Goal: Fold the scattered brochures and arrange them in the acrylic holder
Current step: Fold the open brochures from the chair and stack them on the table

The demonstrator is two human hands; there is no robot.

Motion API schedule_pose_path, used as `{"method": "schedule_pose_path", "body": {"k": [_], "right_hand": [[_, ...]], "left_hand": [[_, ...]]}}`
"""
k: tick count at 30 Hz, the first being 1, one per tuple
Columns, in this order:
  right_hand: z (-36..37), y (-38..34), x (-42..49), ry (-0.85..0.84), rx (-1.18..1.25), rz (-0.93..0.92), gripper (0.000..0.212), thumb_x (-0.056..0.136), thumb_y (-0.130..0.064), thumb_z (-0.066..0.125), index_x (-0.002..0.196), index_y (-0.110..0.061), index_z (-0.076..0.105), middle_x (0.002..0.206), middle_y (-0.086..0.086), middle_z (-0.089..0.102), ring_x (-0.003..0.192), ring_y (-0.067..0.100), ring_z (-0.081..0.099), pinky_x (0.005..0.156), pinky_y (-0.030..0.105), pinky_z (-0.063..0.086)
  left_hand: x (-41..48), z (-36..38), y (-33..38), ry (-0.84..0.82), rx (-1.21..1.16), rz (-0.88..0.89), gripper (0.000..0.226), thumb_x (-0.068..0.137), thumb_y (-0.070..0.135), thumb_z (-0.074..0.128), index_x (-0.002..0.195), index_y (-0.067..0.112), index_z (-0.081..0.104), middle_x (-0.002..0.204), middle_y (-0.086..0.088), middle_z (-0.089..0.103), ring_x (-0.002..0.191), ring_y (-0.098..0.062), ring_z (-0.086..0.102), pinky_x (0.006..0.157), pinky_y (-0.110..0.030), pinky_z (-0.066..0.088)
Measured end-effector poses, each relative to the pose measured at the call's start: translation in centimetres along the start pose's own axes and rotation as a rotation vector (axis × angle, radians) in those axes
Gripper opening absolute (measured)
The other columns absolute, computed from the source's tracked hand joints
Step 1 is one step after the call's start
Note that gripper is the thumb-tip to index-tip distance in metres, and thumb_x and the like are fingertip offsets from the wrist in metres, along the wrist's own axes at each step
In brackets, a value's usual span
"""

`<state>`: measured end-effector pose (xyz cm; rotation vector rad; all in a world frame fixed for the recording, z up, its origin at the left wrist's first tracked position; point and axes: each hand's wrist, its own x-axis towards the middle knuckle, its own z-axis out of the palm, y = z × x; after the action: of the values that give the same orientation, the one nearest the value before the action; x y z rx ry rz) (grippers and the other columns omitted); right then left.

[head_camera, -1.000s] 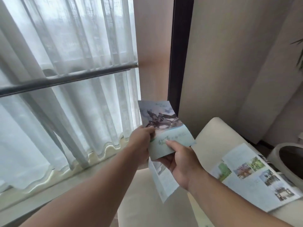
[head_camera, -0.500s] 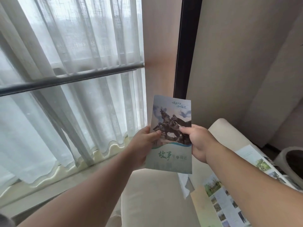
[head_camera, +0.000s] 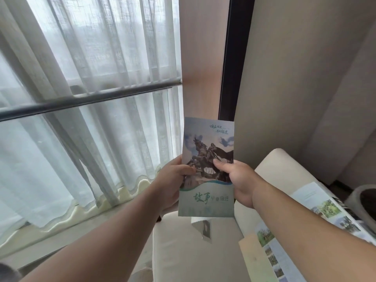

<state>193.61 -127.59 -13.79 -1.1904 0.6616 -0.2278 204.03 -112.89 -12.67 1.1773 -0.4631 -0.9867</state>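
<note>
I hold a folded brochure (head_camera: 207, 198) upright in front of me, its cover showing a horse-and-rider statue above green lettering. My left hand (head_camera: 173, 180) pinches its left edge and my right hand (head_camera: 238, 180) grips its right edge, thumb on the cover. A loose panel of it (head_camera: 204, 226) hangs below the bottom edge. Unfolded brochures (head_camera: 325, 210) with small photos lie open on the cream surface at the right, partly hidden by my right forearm. No acrylic holder is in view.
A cream cushioned seat (head_camera: 193, 251) lies below my hands. Sheer curtains (head_camera: 91, 98) over a window with a metal rail (head_camera: 81, 100) fill the left. A dark frame and beige wall panels stand behind. A round grey pot (head_camera: 364, 202) sits at the far right.
The brochure went from half-open and tilted to folded flat and upright, cover facing me. My right hand moved from under it to its right edge.
</note>
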Motion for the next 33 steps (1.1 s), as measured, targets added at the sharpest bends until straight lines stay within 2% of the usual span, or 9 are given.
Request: {"method": "schedule_pose_path", "body": {"k": [4,8,10,15,18,21,24,28,33], "right_hand": [[0.2,-0.1,0.5,0.128,0.008,-0.101,0.011,0.098,-0.013,0.057,0.105,-0.012,0.064,0.097,0.011,0.076,0.079,0.028,0.073,0.071,0.042,0.058],[0.8,-0.4,0.4,0.116,0.014,-0.201,0.014,0.099,-0.010,0.052,0.100,-0.017,0.064,0.092,0.007,0.075,0.073,0.022,0.073,0.060,0.038,0.059],[1.1,-0.3,0.2,0.093,-0.013,-0.226,0.016,0.100,-0.009,0.051,0.102,-0.019,0.064,0.095,0.007,0.075,0.075,0.021,0.073,0.061,0.036,0.058],[1.4,0.1,-0.5,0.076,-0.031,-0.240,0.019,0.102,-0.005,0.046,0.104,-0.016,0.061,0.106,0.013,0.072,0.084,0.024,0.070,0.067,0.034,0.057],[1.1,-0.4,-1.1,-0.002,-0.001,-0.221,0.020,0.100,-0.003,0.045,0.105,-0.014,0.061,0.105,0.017,0.072,0.082,0.028,0.071,0.063,0.036,0.057],[0.7,-1.1,-1.5,-0.159,0.001,-0.175,0.029,0.093,0.001,0.045,0.112,-0.014,0.061,0.102,0.020,0.071,0.086,0.036,0.070,0.074,0.046,0.057],[0.7,-1.2,-1.4,-0.214,-0.039,-0.164,0.037,0.093,0.003,0.044,0.120,-0.018,0.058,0.111,0.021,0.069,0.100,0.042,0.067,0.083,0.053,0.055],[0.6,-0.6,-0.8,-0.101,-0.071,-0.206,0.041,0.094,0.002,0.042,0.122,-0.025,0.056,0.112,0.018,0.069,0.096,0.037,0.070,0.081,0.053,0.057],[0.3,0.3,0.3,0.094,-0.106,-0.268,0.032,0.088,-0.012,0.062,0.114,-0.029,0.054,0.103,0.011,0.071,0.087,0.029,0.073,0.076,0.054,0.060]], "left_hand": [[0.3,-0.1,-0.3,0.113,0.122,0.035,0.042,0.083,-0.014,0.041,0.121,-0.001,0.054,0.112,-0.029,0.067,0.094,-0.043,0.067,0.083,-0.049,0.055],[0.9,-0.2,-0.7,0.238,0.164,0.059,0.029,0.089,0.003,0.051,0.117,0.013,0.054,0.108,-0.019,0.071,0.086,-0.033,0.072,0.072,-0.040,0.058],[1.0,-0.2,-0.8,0.238,0.092,0.007,0.025,0.092,0.012,0.053,0.116,0.013,0.054,0.102,-0.017,0.073,0.079,-0.030,0.073,0.062,-0.036,0.059],[1.3,0.0,-0.8,0.209,-0.040,-0.027,0.013,0.090,0.004,0.052,0.101,0.006,0.059,0.075,-0.011,0.075,0.064,-0.026,0.073,0.049,-0.031,0.055],[1.3,0.0,-0.8,0.184,-0.049,-0.024,0.020,0.090,0.005,0.051,0.108,0.008,0.058,0.079,-0.009,0.076,0.067,-0.024,0.074,0.050,-0.030,0.055],[1.2,-0.3,-1.0,0.143,-0.057,-0.039,0.032,0.087,0.008,0.053,0.120,0.006,0.052,0.090,-0.014,0.076,0.076,-0.029,0.074,0.056,-0.035,0.057],[1.2,-0.3,-1.2,0.148,-0.043,-0.047,0.030,0.087,0.010,0.057,0.116,0.006,0.048,0.088,-0.014,0.075,0.076,-0.032,0.074,0.057,-0.037,0.057],[1.0,0.0,-0.9,0.159,-0.009,0.002,0.026,0.089,0.006,0.059,0.113,-0.001,0.052,0.091,-0.019,0.074,0.077,-0.034,0.074,0.056,-0.037,0.057],[1.0,0.4,-0.7,0.115,0.006,0.041,0.021,0.091,-0.002,0.051,0.108,0.004,0.062,0.092,-0.020,0.075,0.078,-0.036,0.074,0.057,-0.038,0.058]]}}
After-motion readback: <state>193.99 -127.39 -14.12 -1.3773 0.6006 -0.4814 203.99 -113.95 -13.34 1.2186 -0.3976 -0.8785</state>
